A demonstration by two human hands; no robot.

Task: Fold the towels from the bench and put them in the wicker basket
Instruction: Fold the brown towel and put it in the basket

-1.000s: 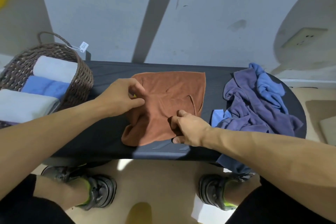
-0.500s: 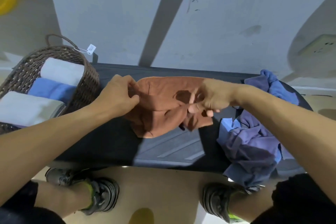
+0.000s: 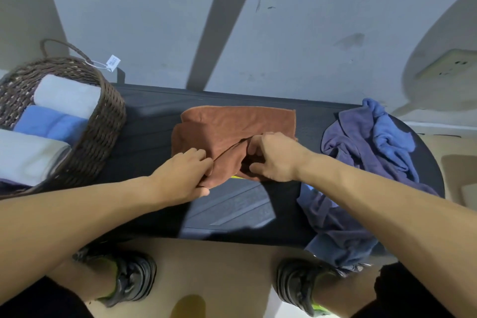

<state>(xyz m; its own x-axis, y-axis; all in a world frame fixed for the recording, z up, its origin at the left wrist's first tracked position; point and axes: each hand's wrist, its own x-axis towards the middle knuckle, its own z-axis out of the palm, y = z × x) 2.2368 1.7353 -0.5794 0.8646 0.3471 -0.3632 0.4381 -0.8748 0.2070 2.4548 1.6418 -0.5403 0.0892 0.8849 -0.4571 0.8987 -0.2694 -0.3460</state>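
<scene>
**Folding the rust towel, with a heap left to do**

Standing at the near edge of the dark bench (image 3: 144, 142), we see our two shoes (image 3: 134, 279) on the floor below. Just beyond that edge, our left hand (image 3: 184, 175) pinches the near left corner of the rust-brown towel (image 3: 232, 124), fingers and thumb closed on the cloth. Our right hand (image 3: 273, 157) curls around a fold in the towel's near right part, gripping it too. The towel lies mid-bench, half folded and rumpled, so we judge this fold unfinished. To the right, a tangled heap of purple and blue towels (image 3: 366, 152) waits, spilling over the front edge. Farther left, the wicker basket (image 3: 103, 131) already holds several rolled grey and blue towels (image 3: 64, 95). Roughly half the work seems done.
</scene>
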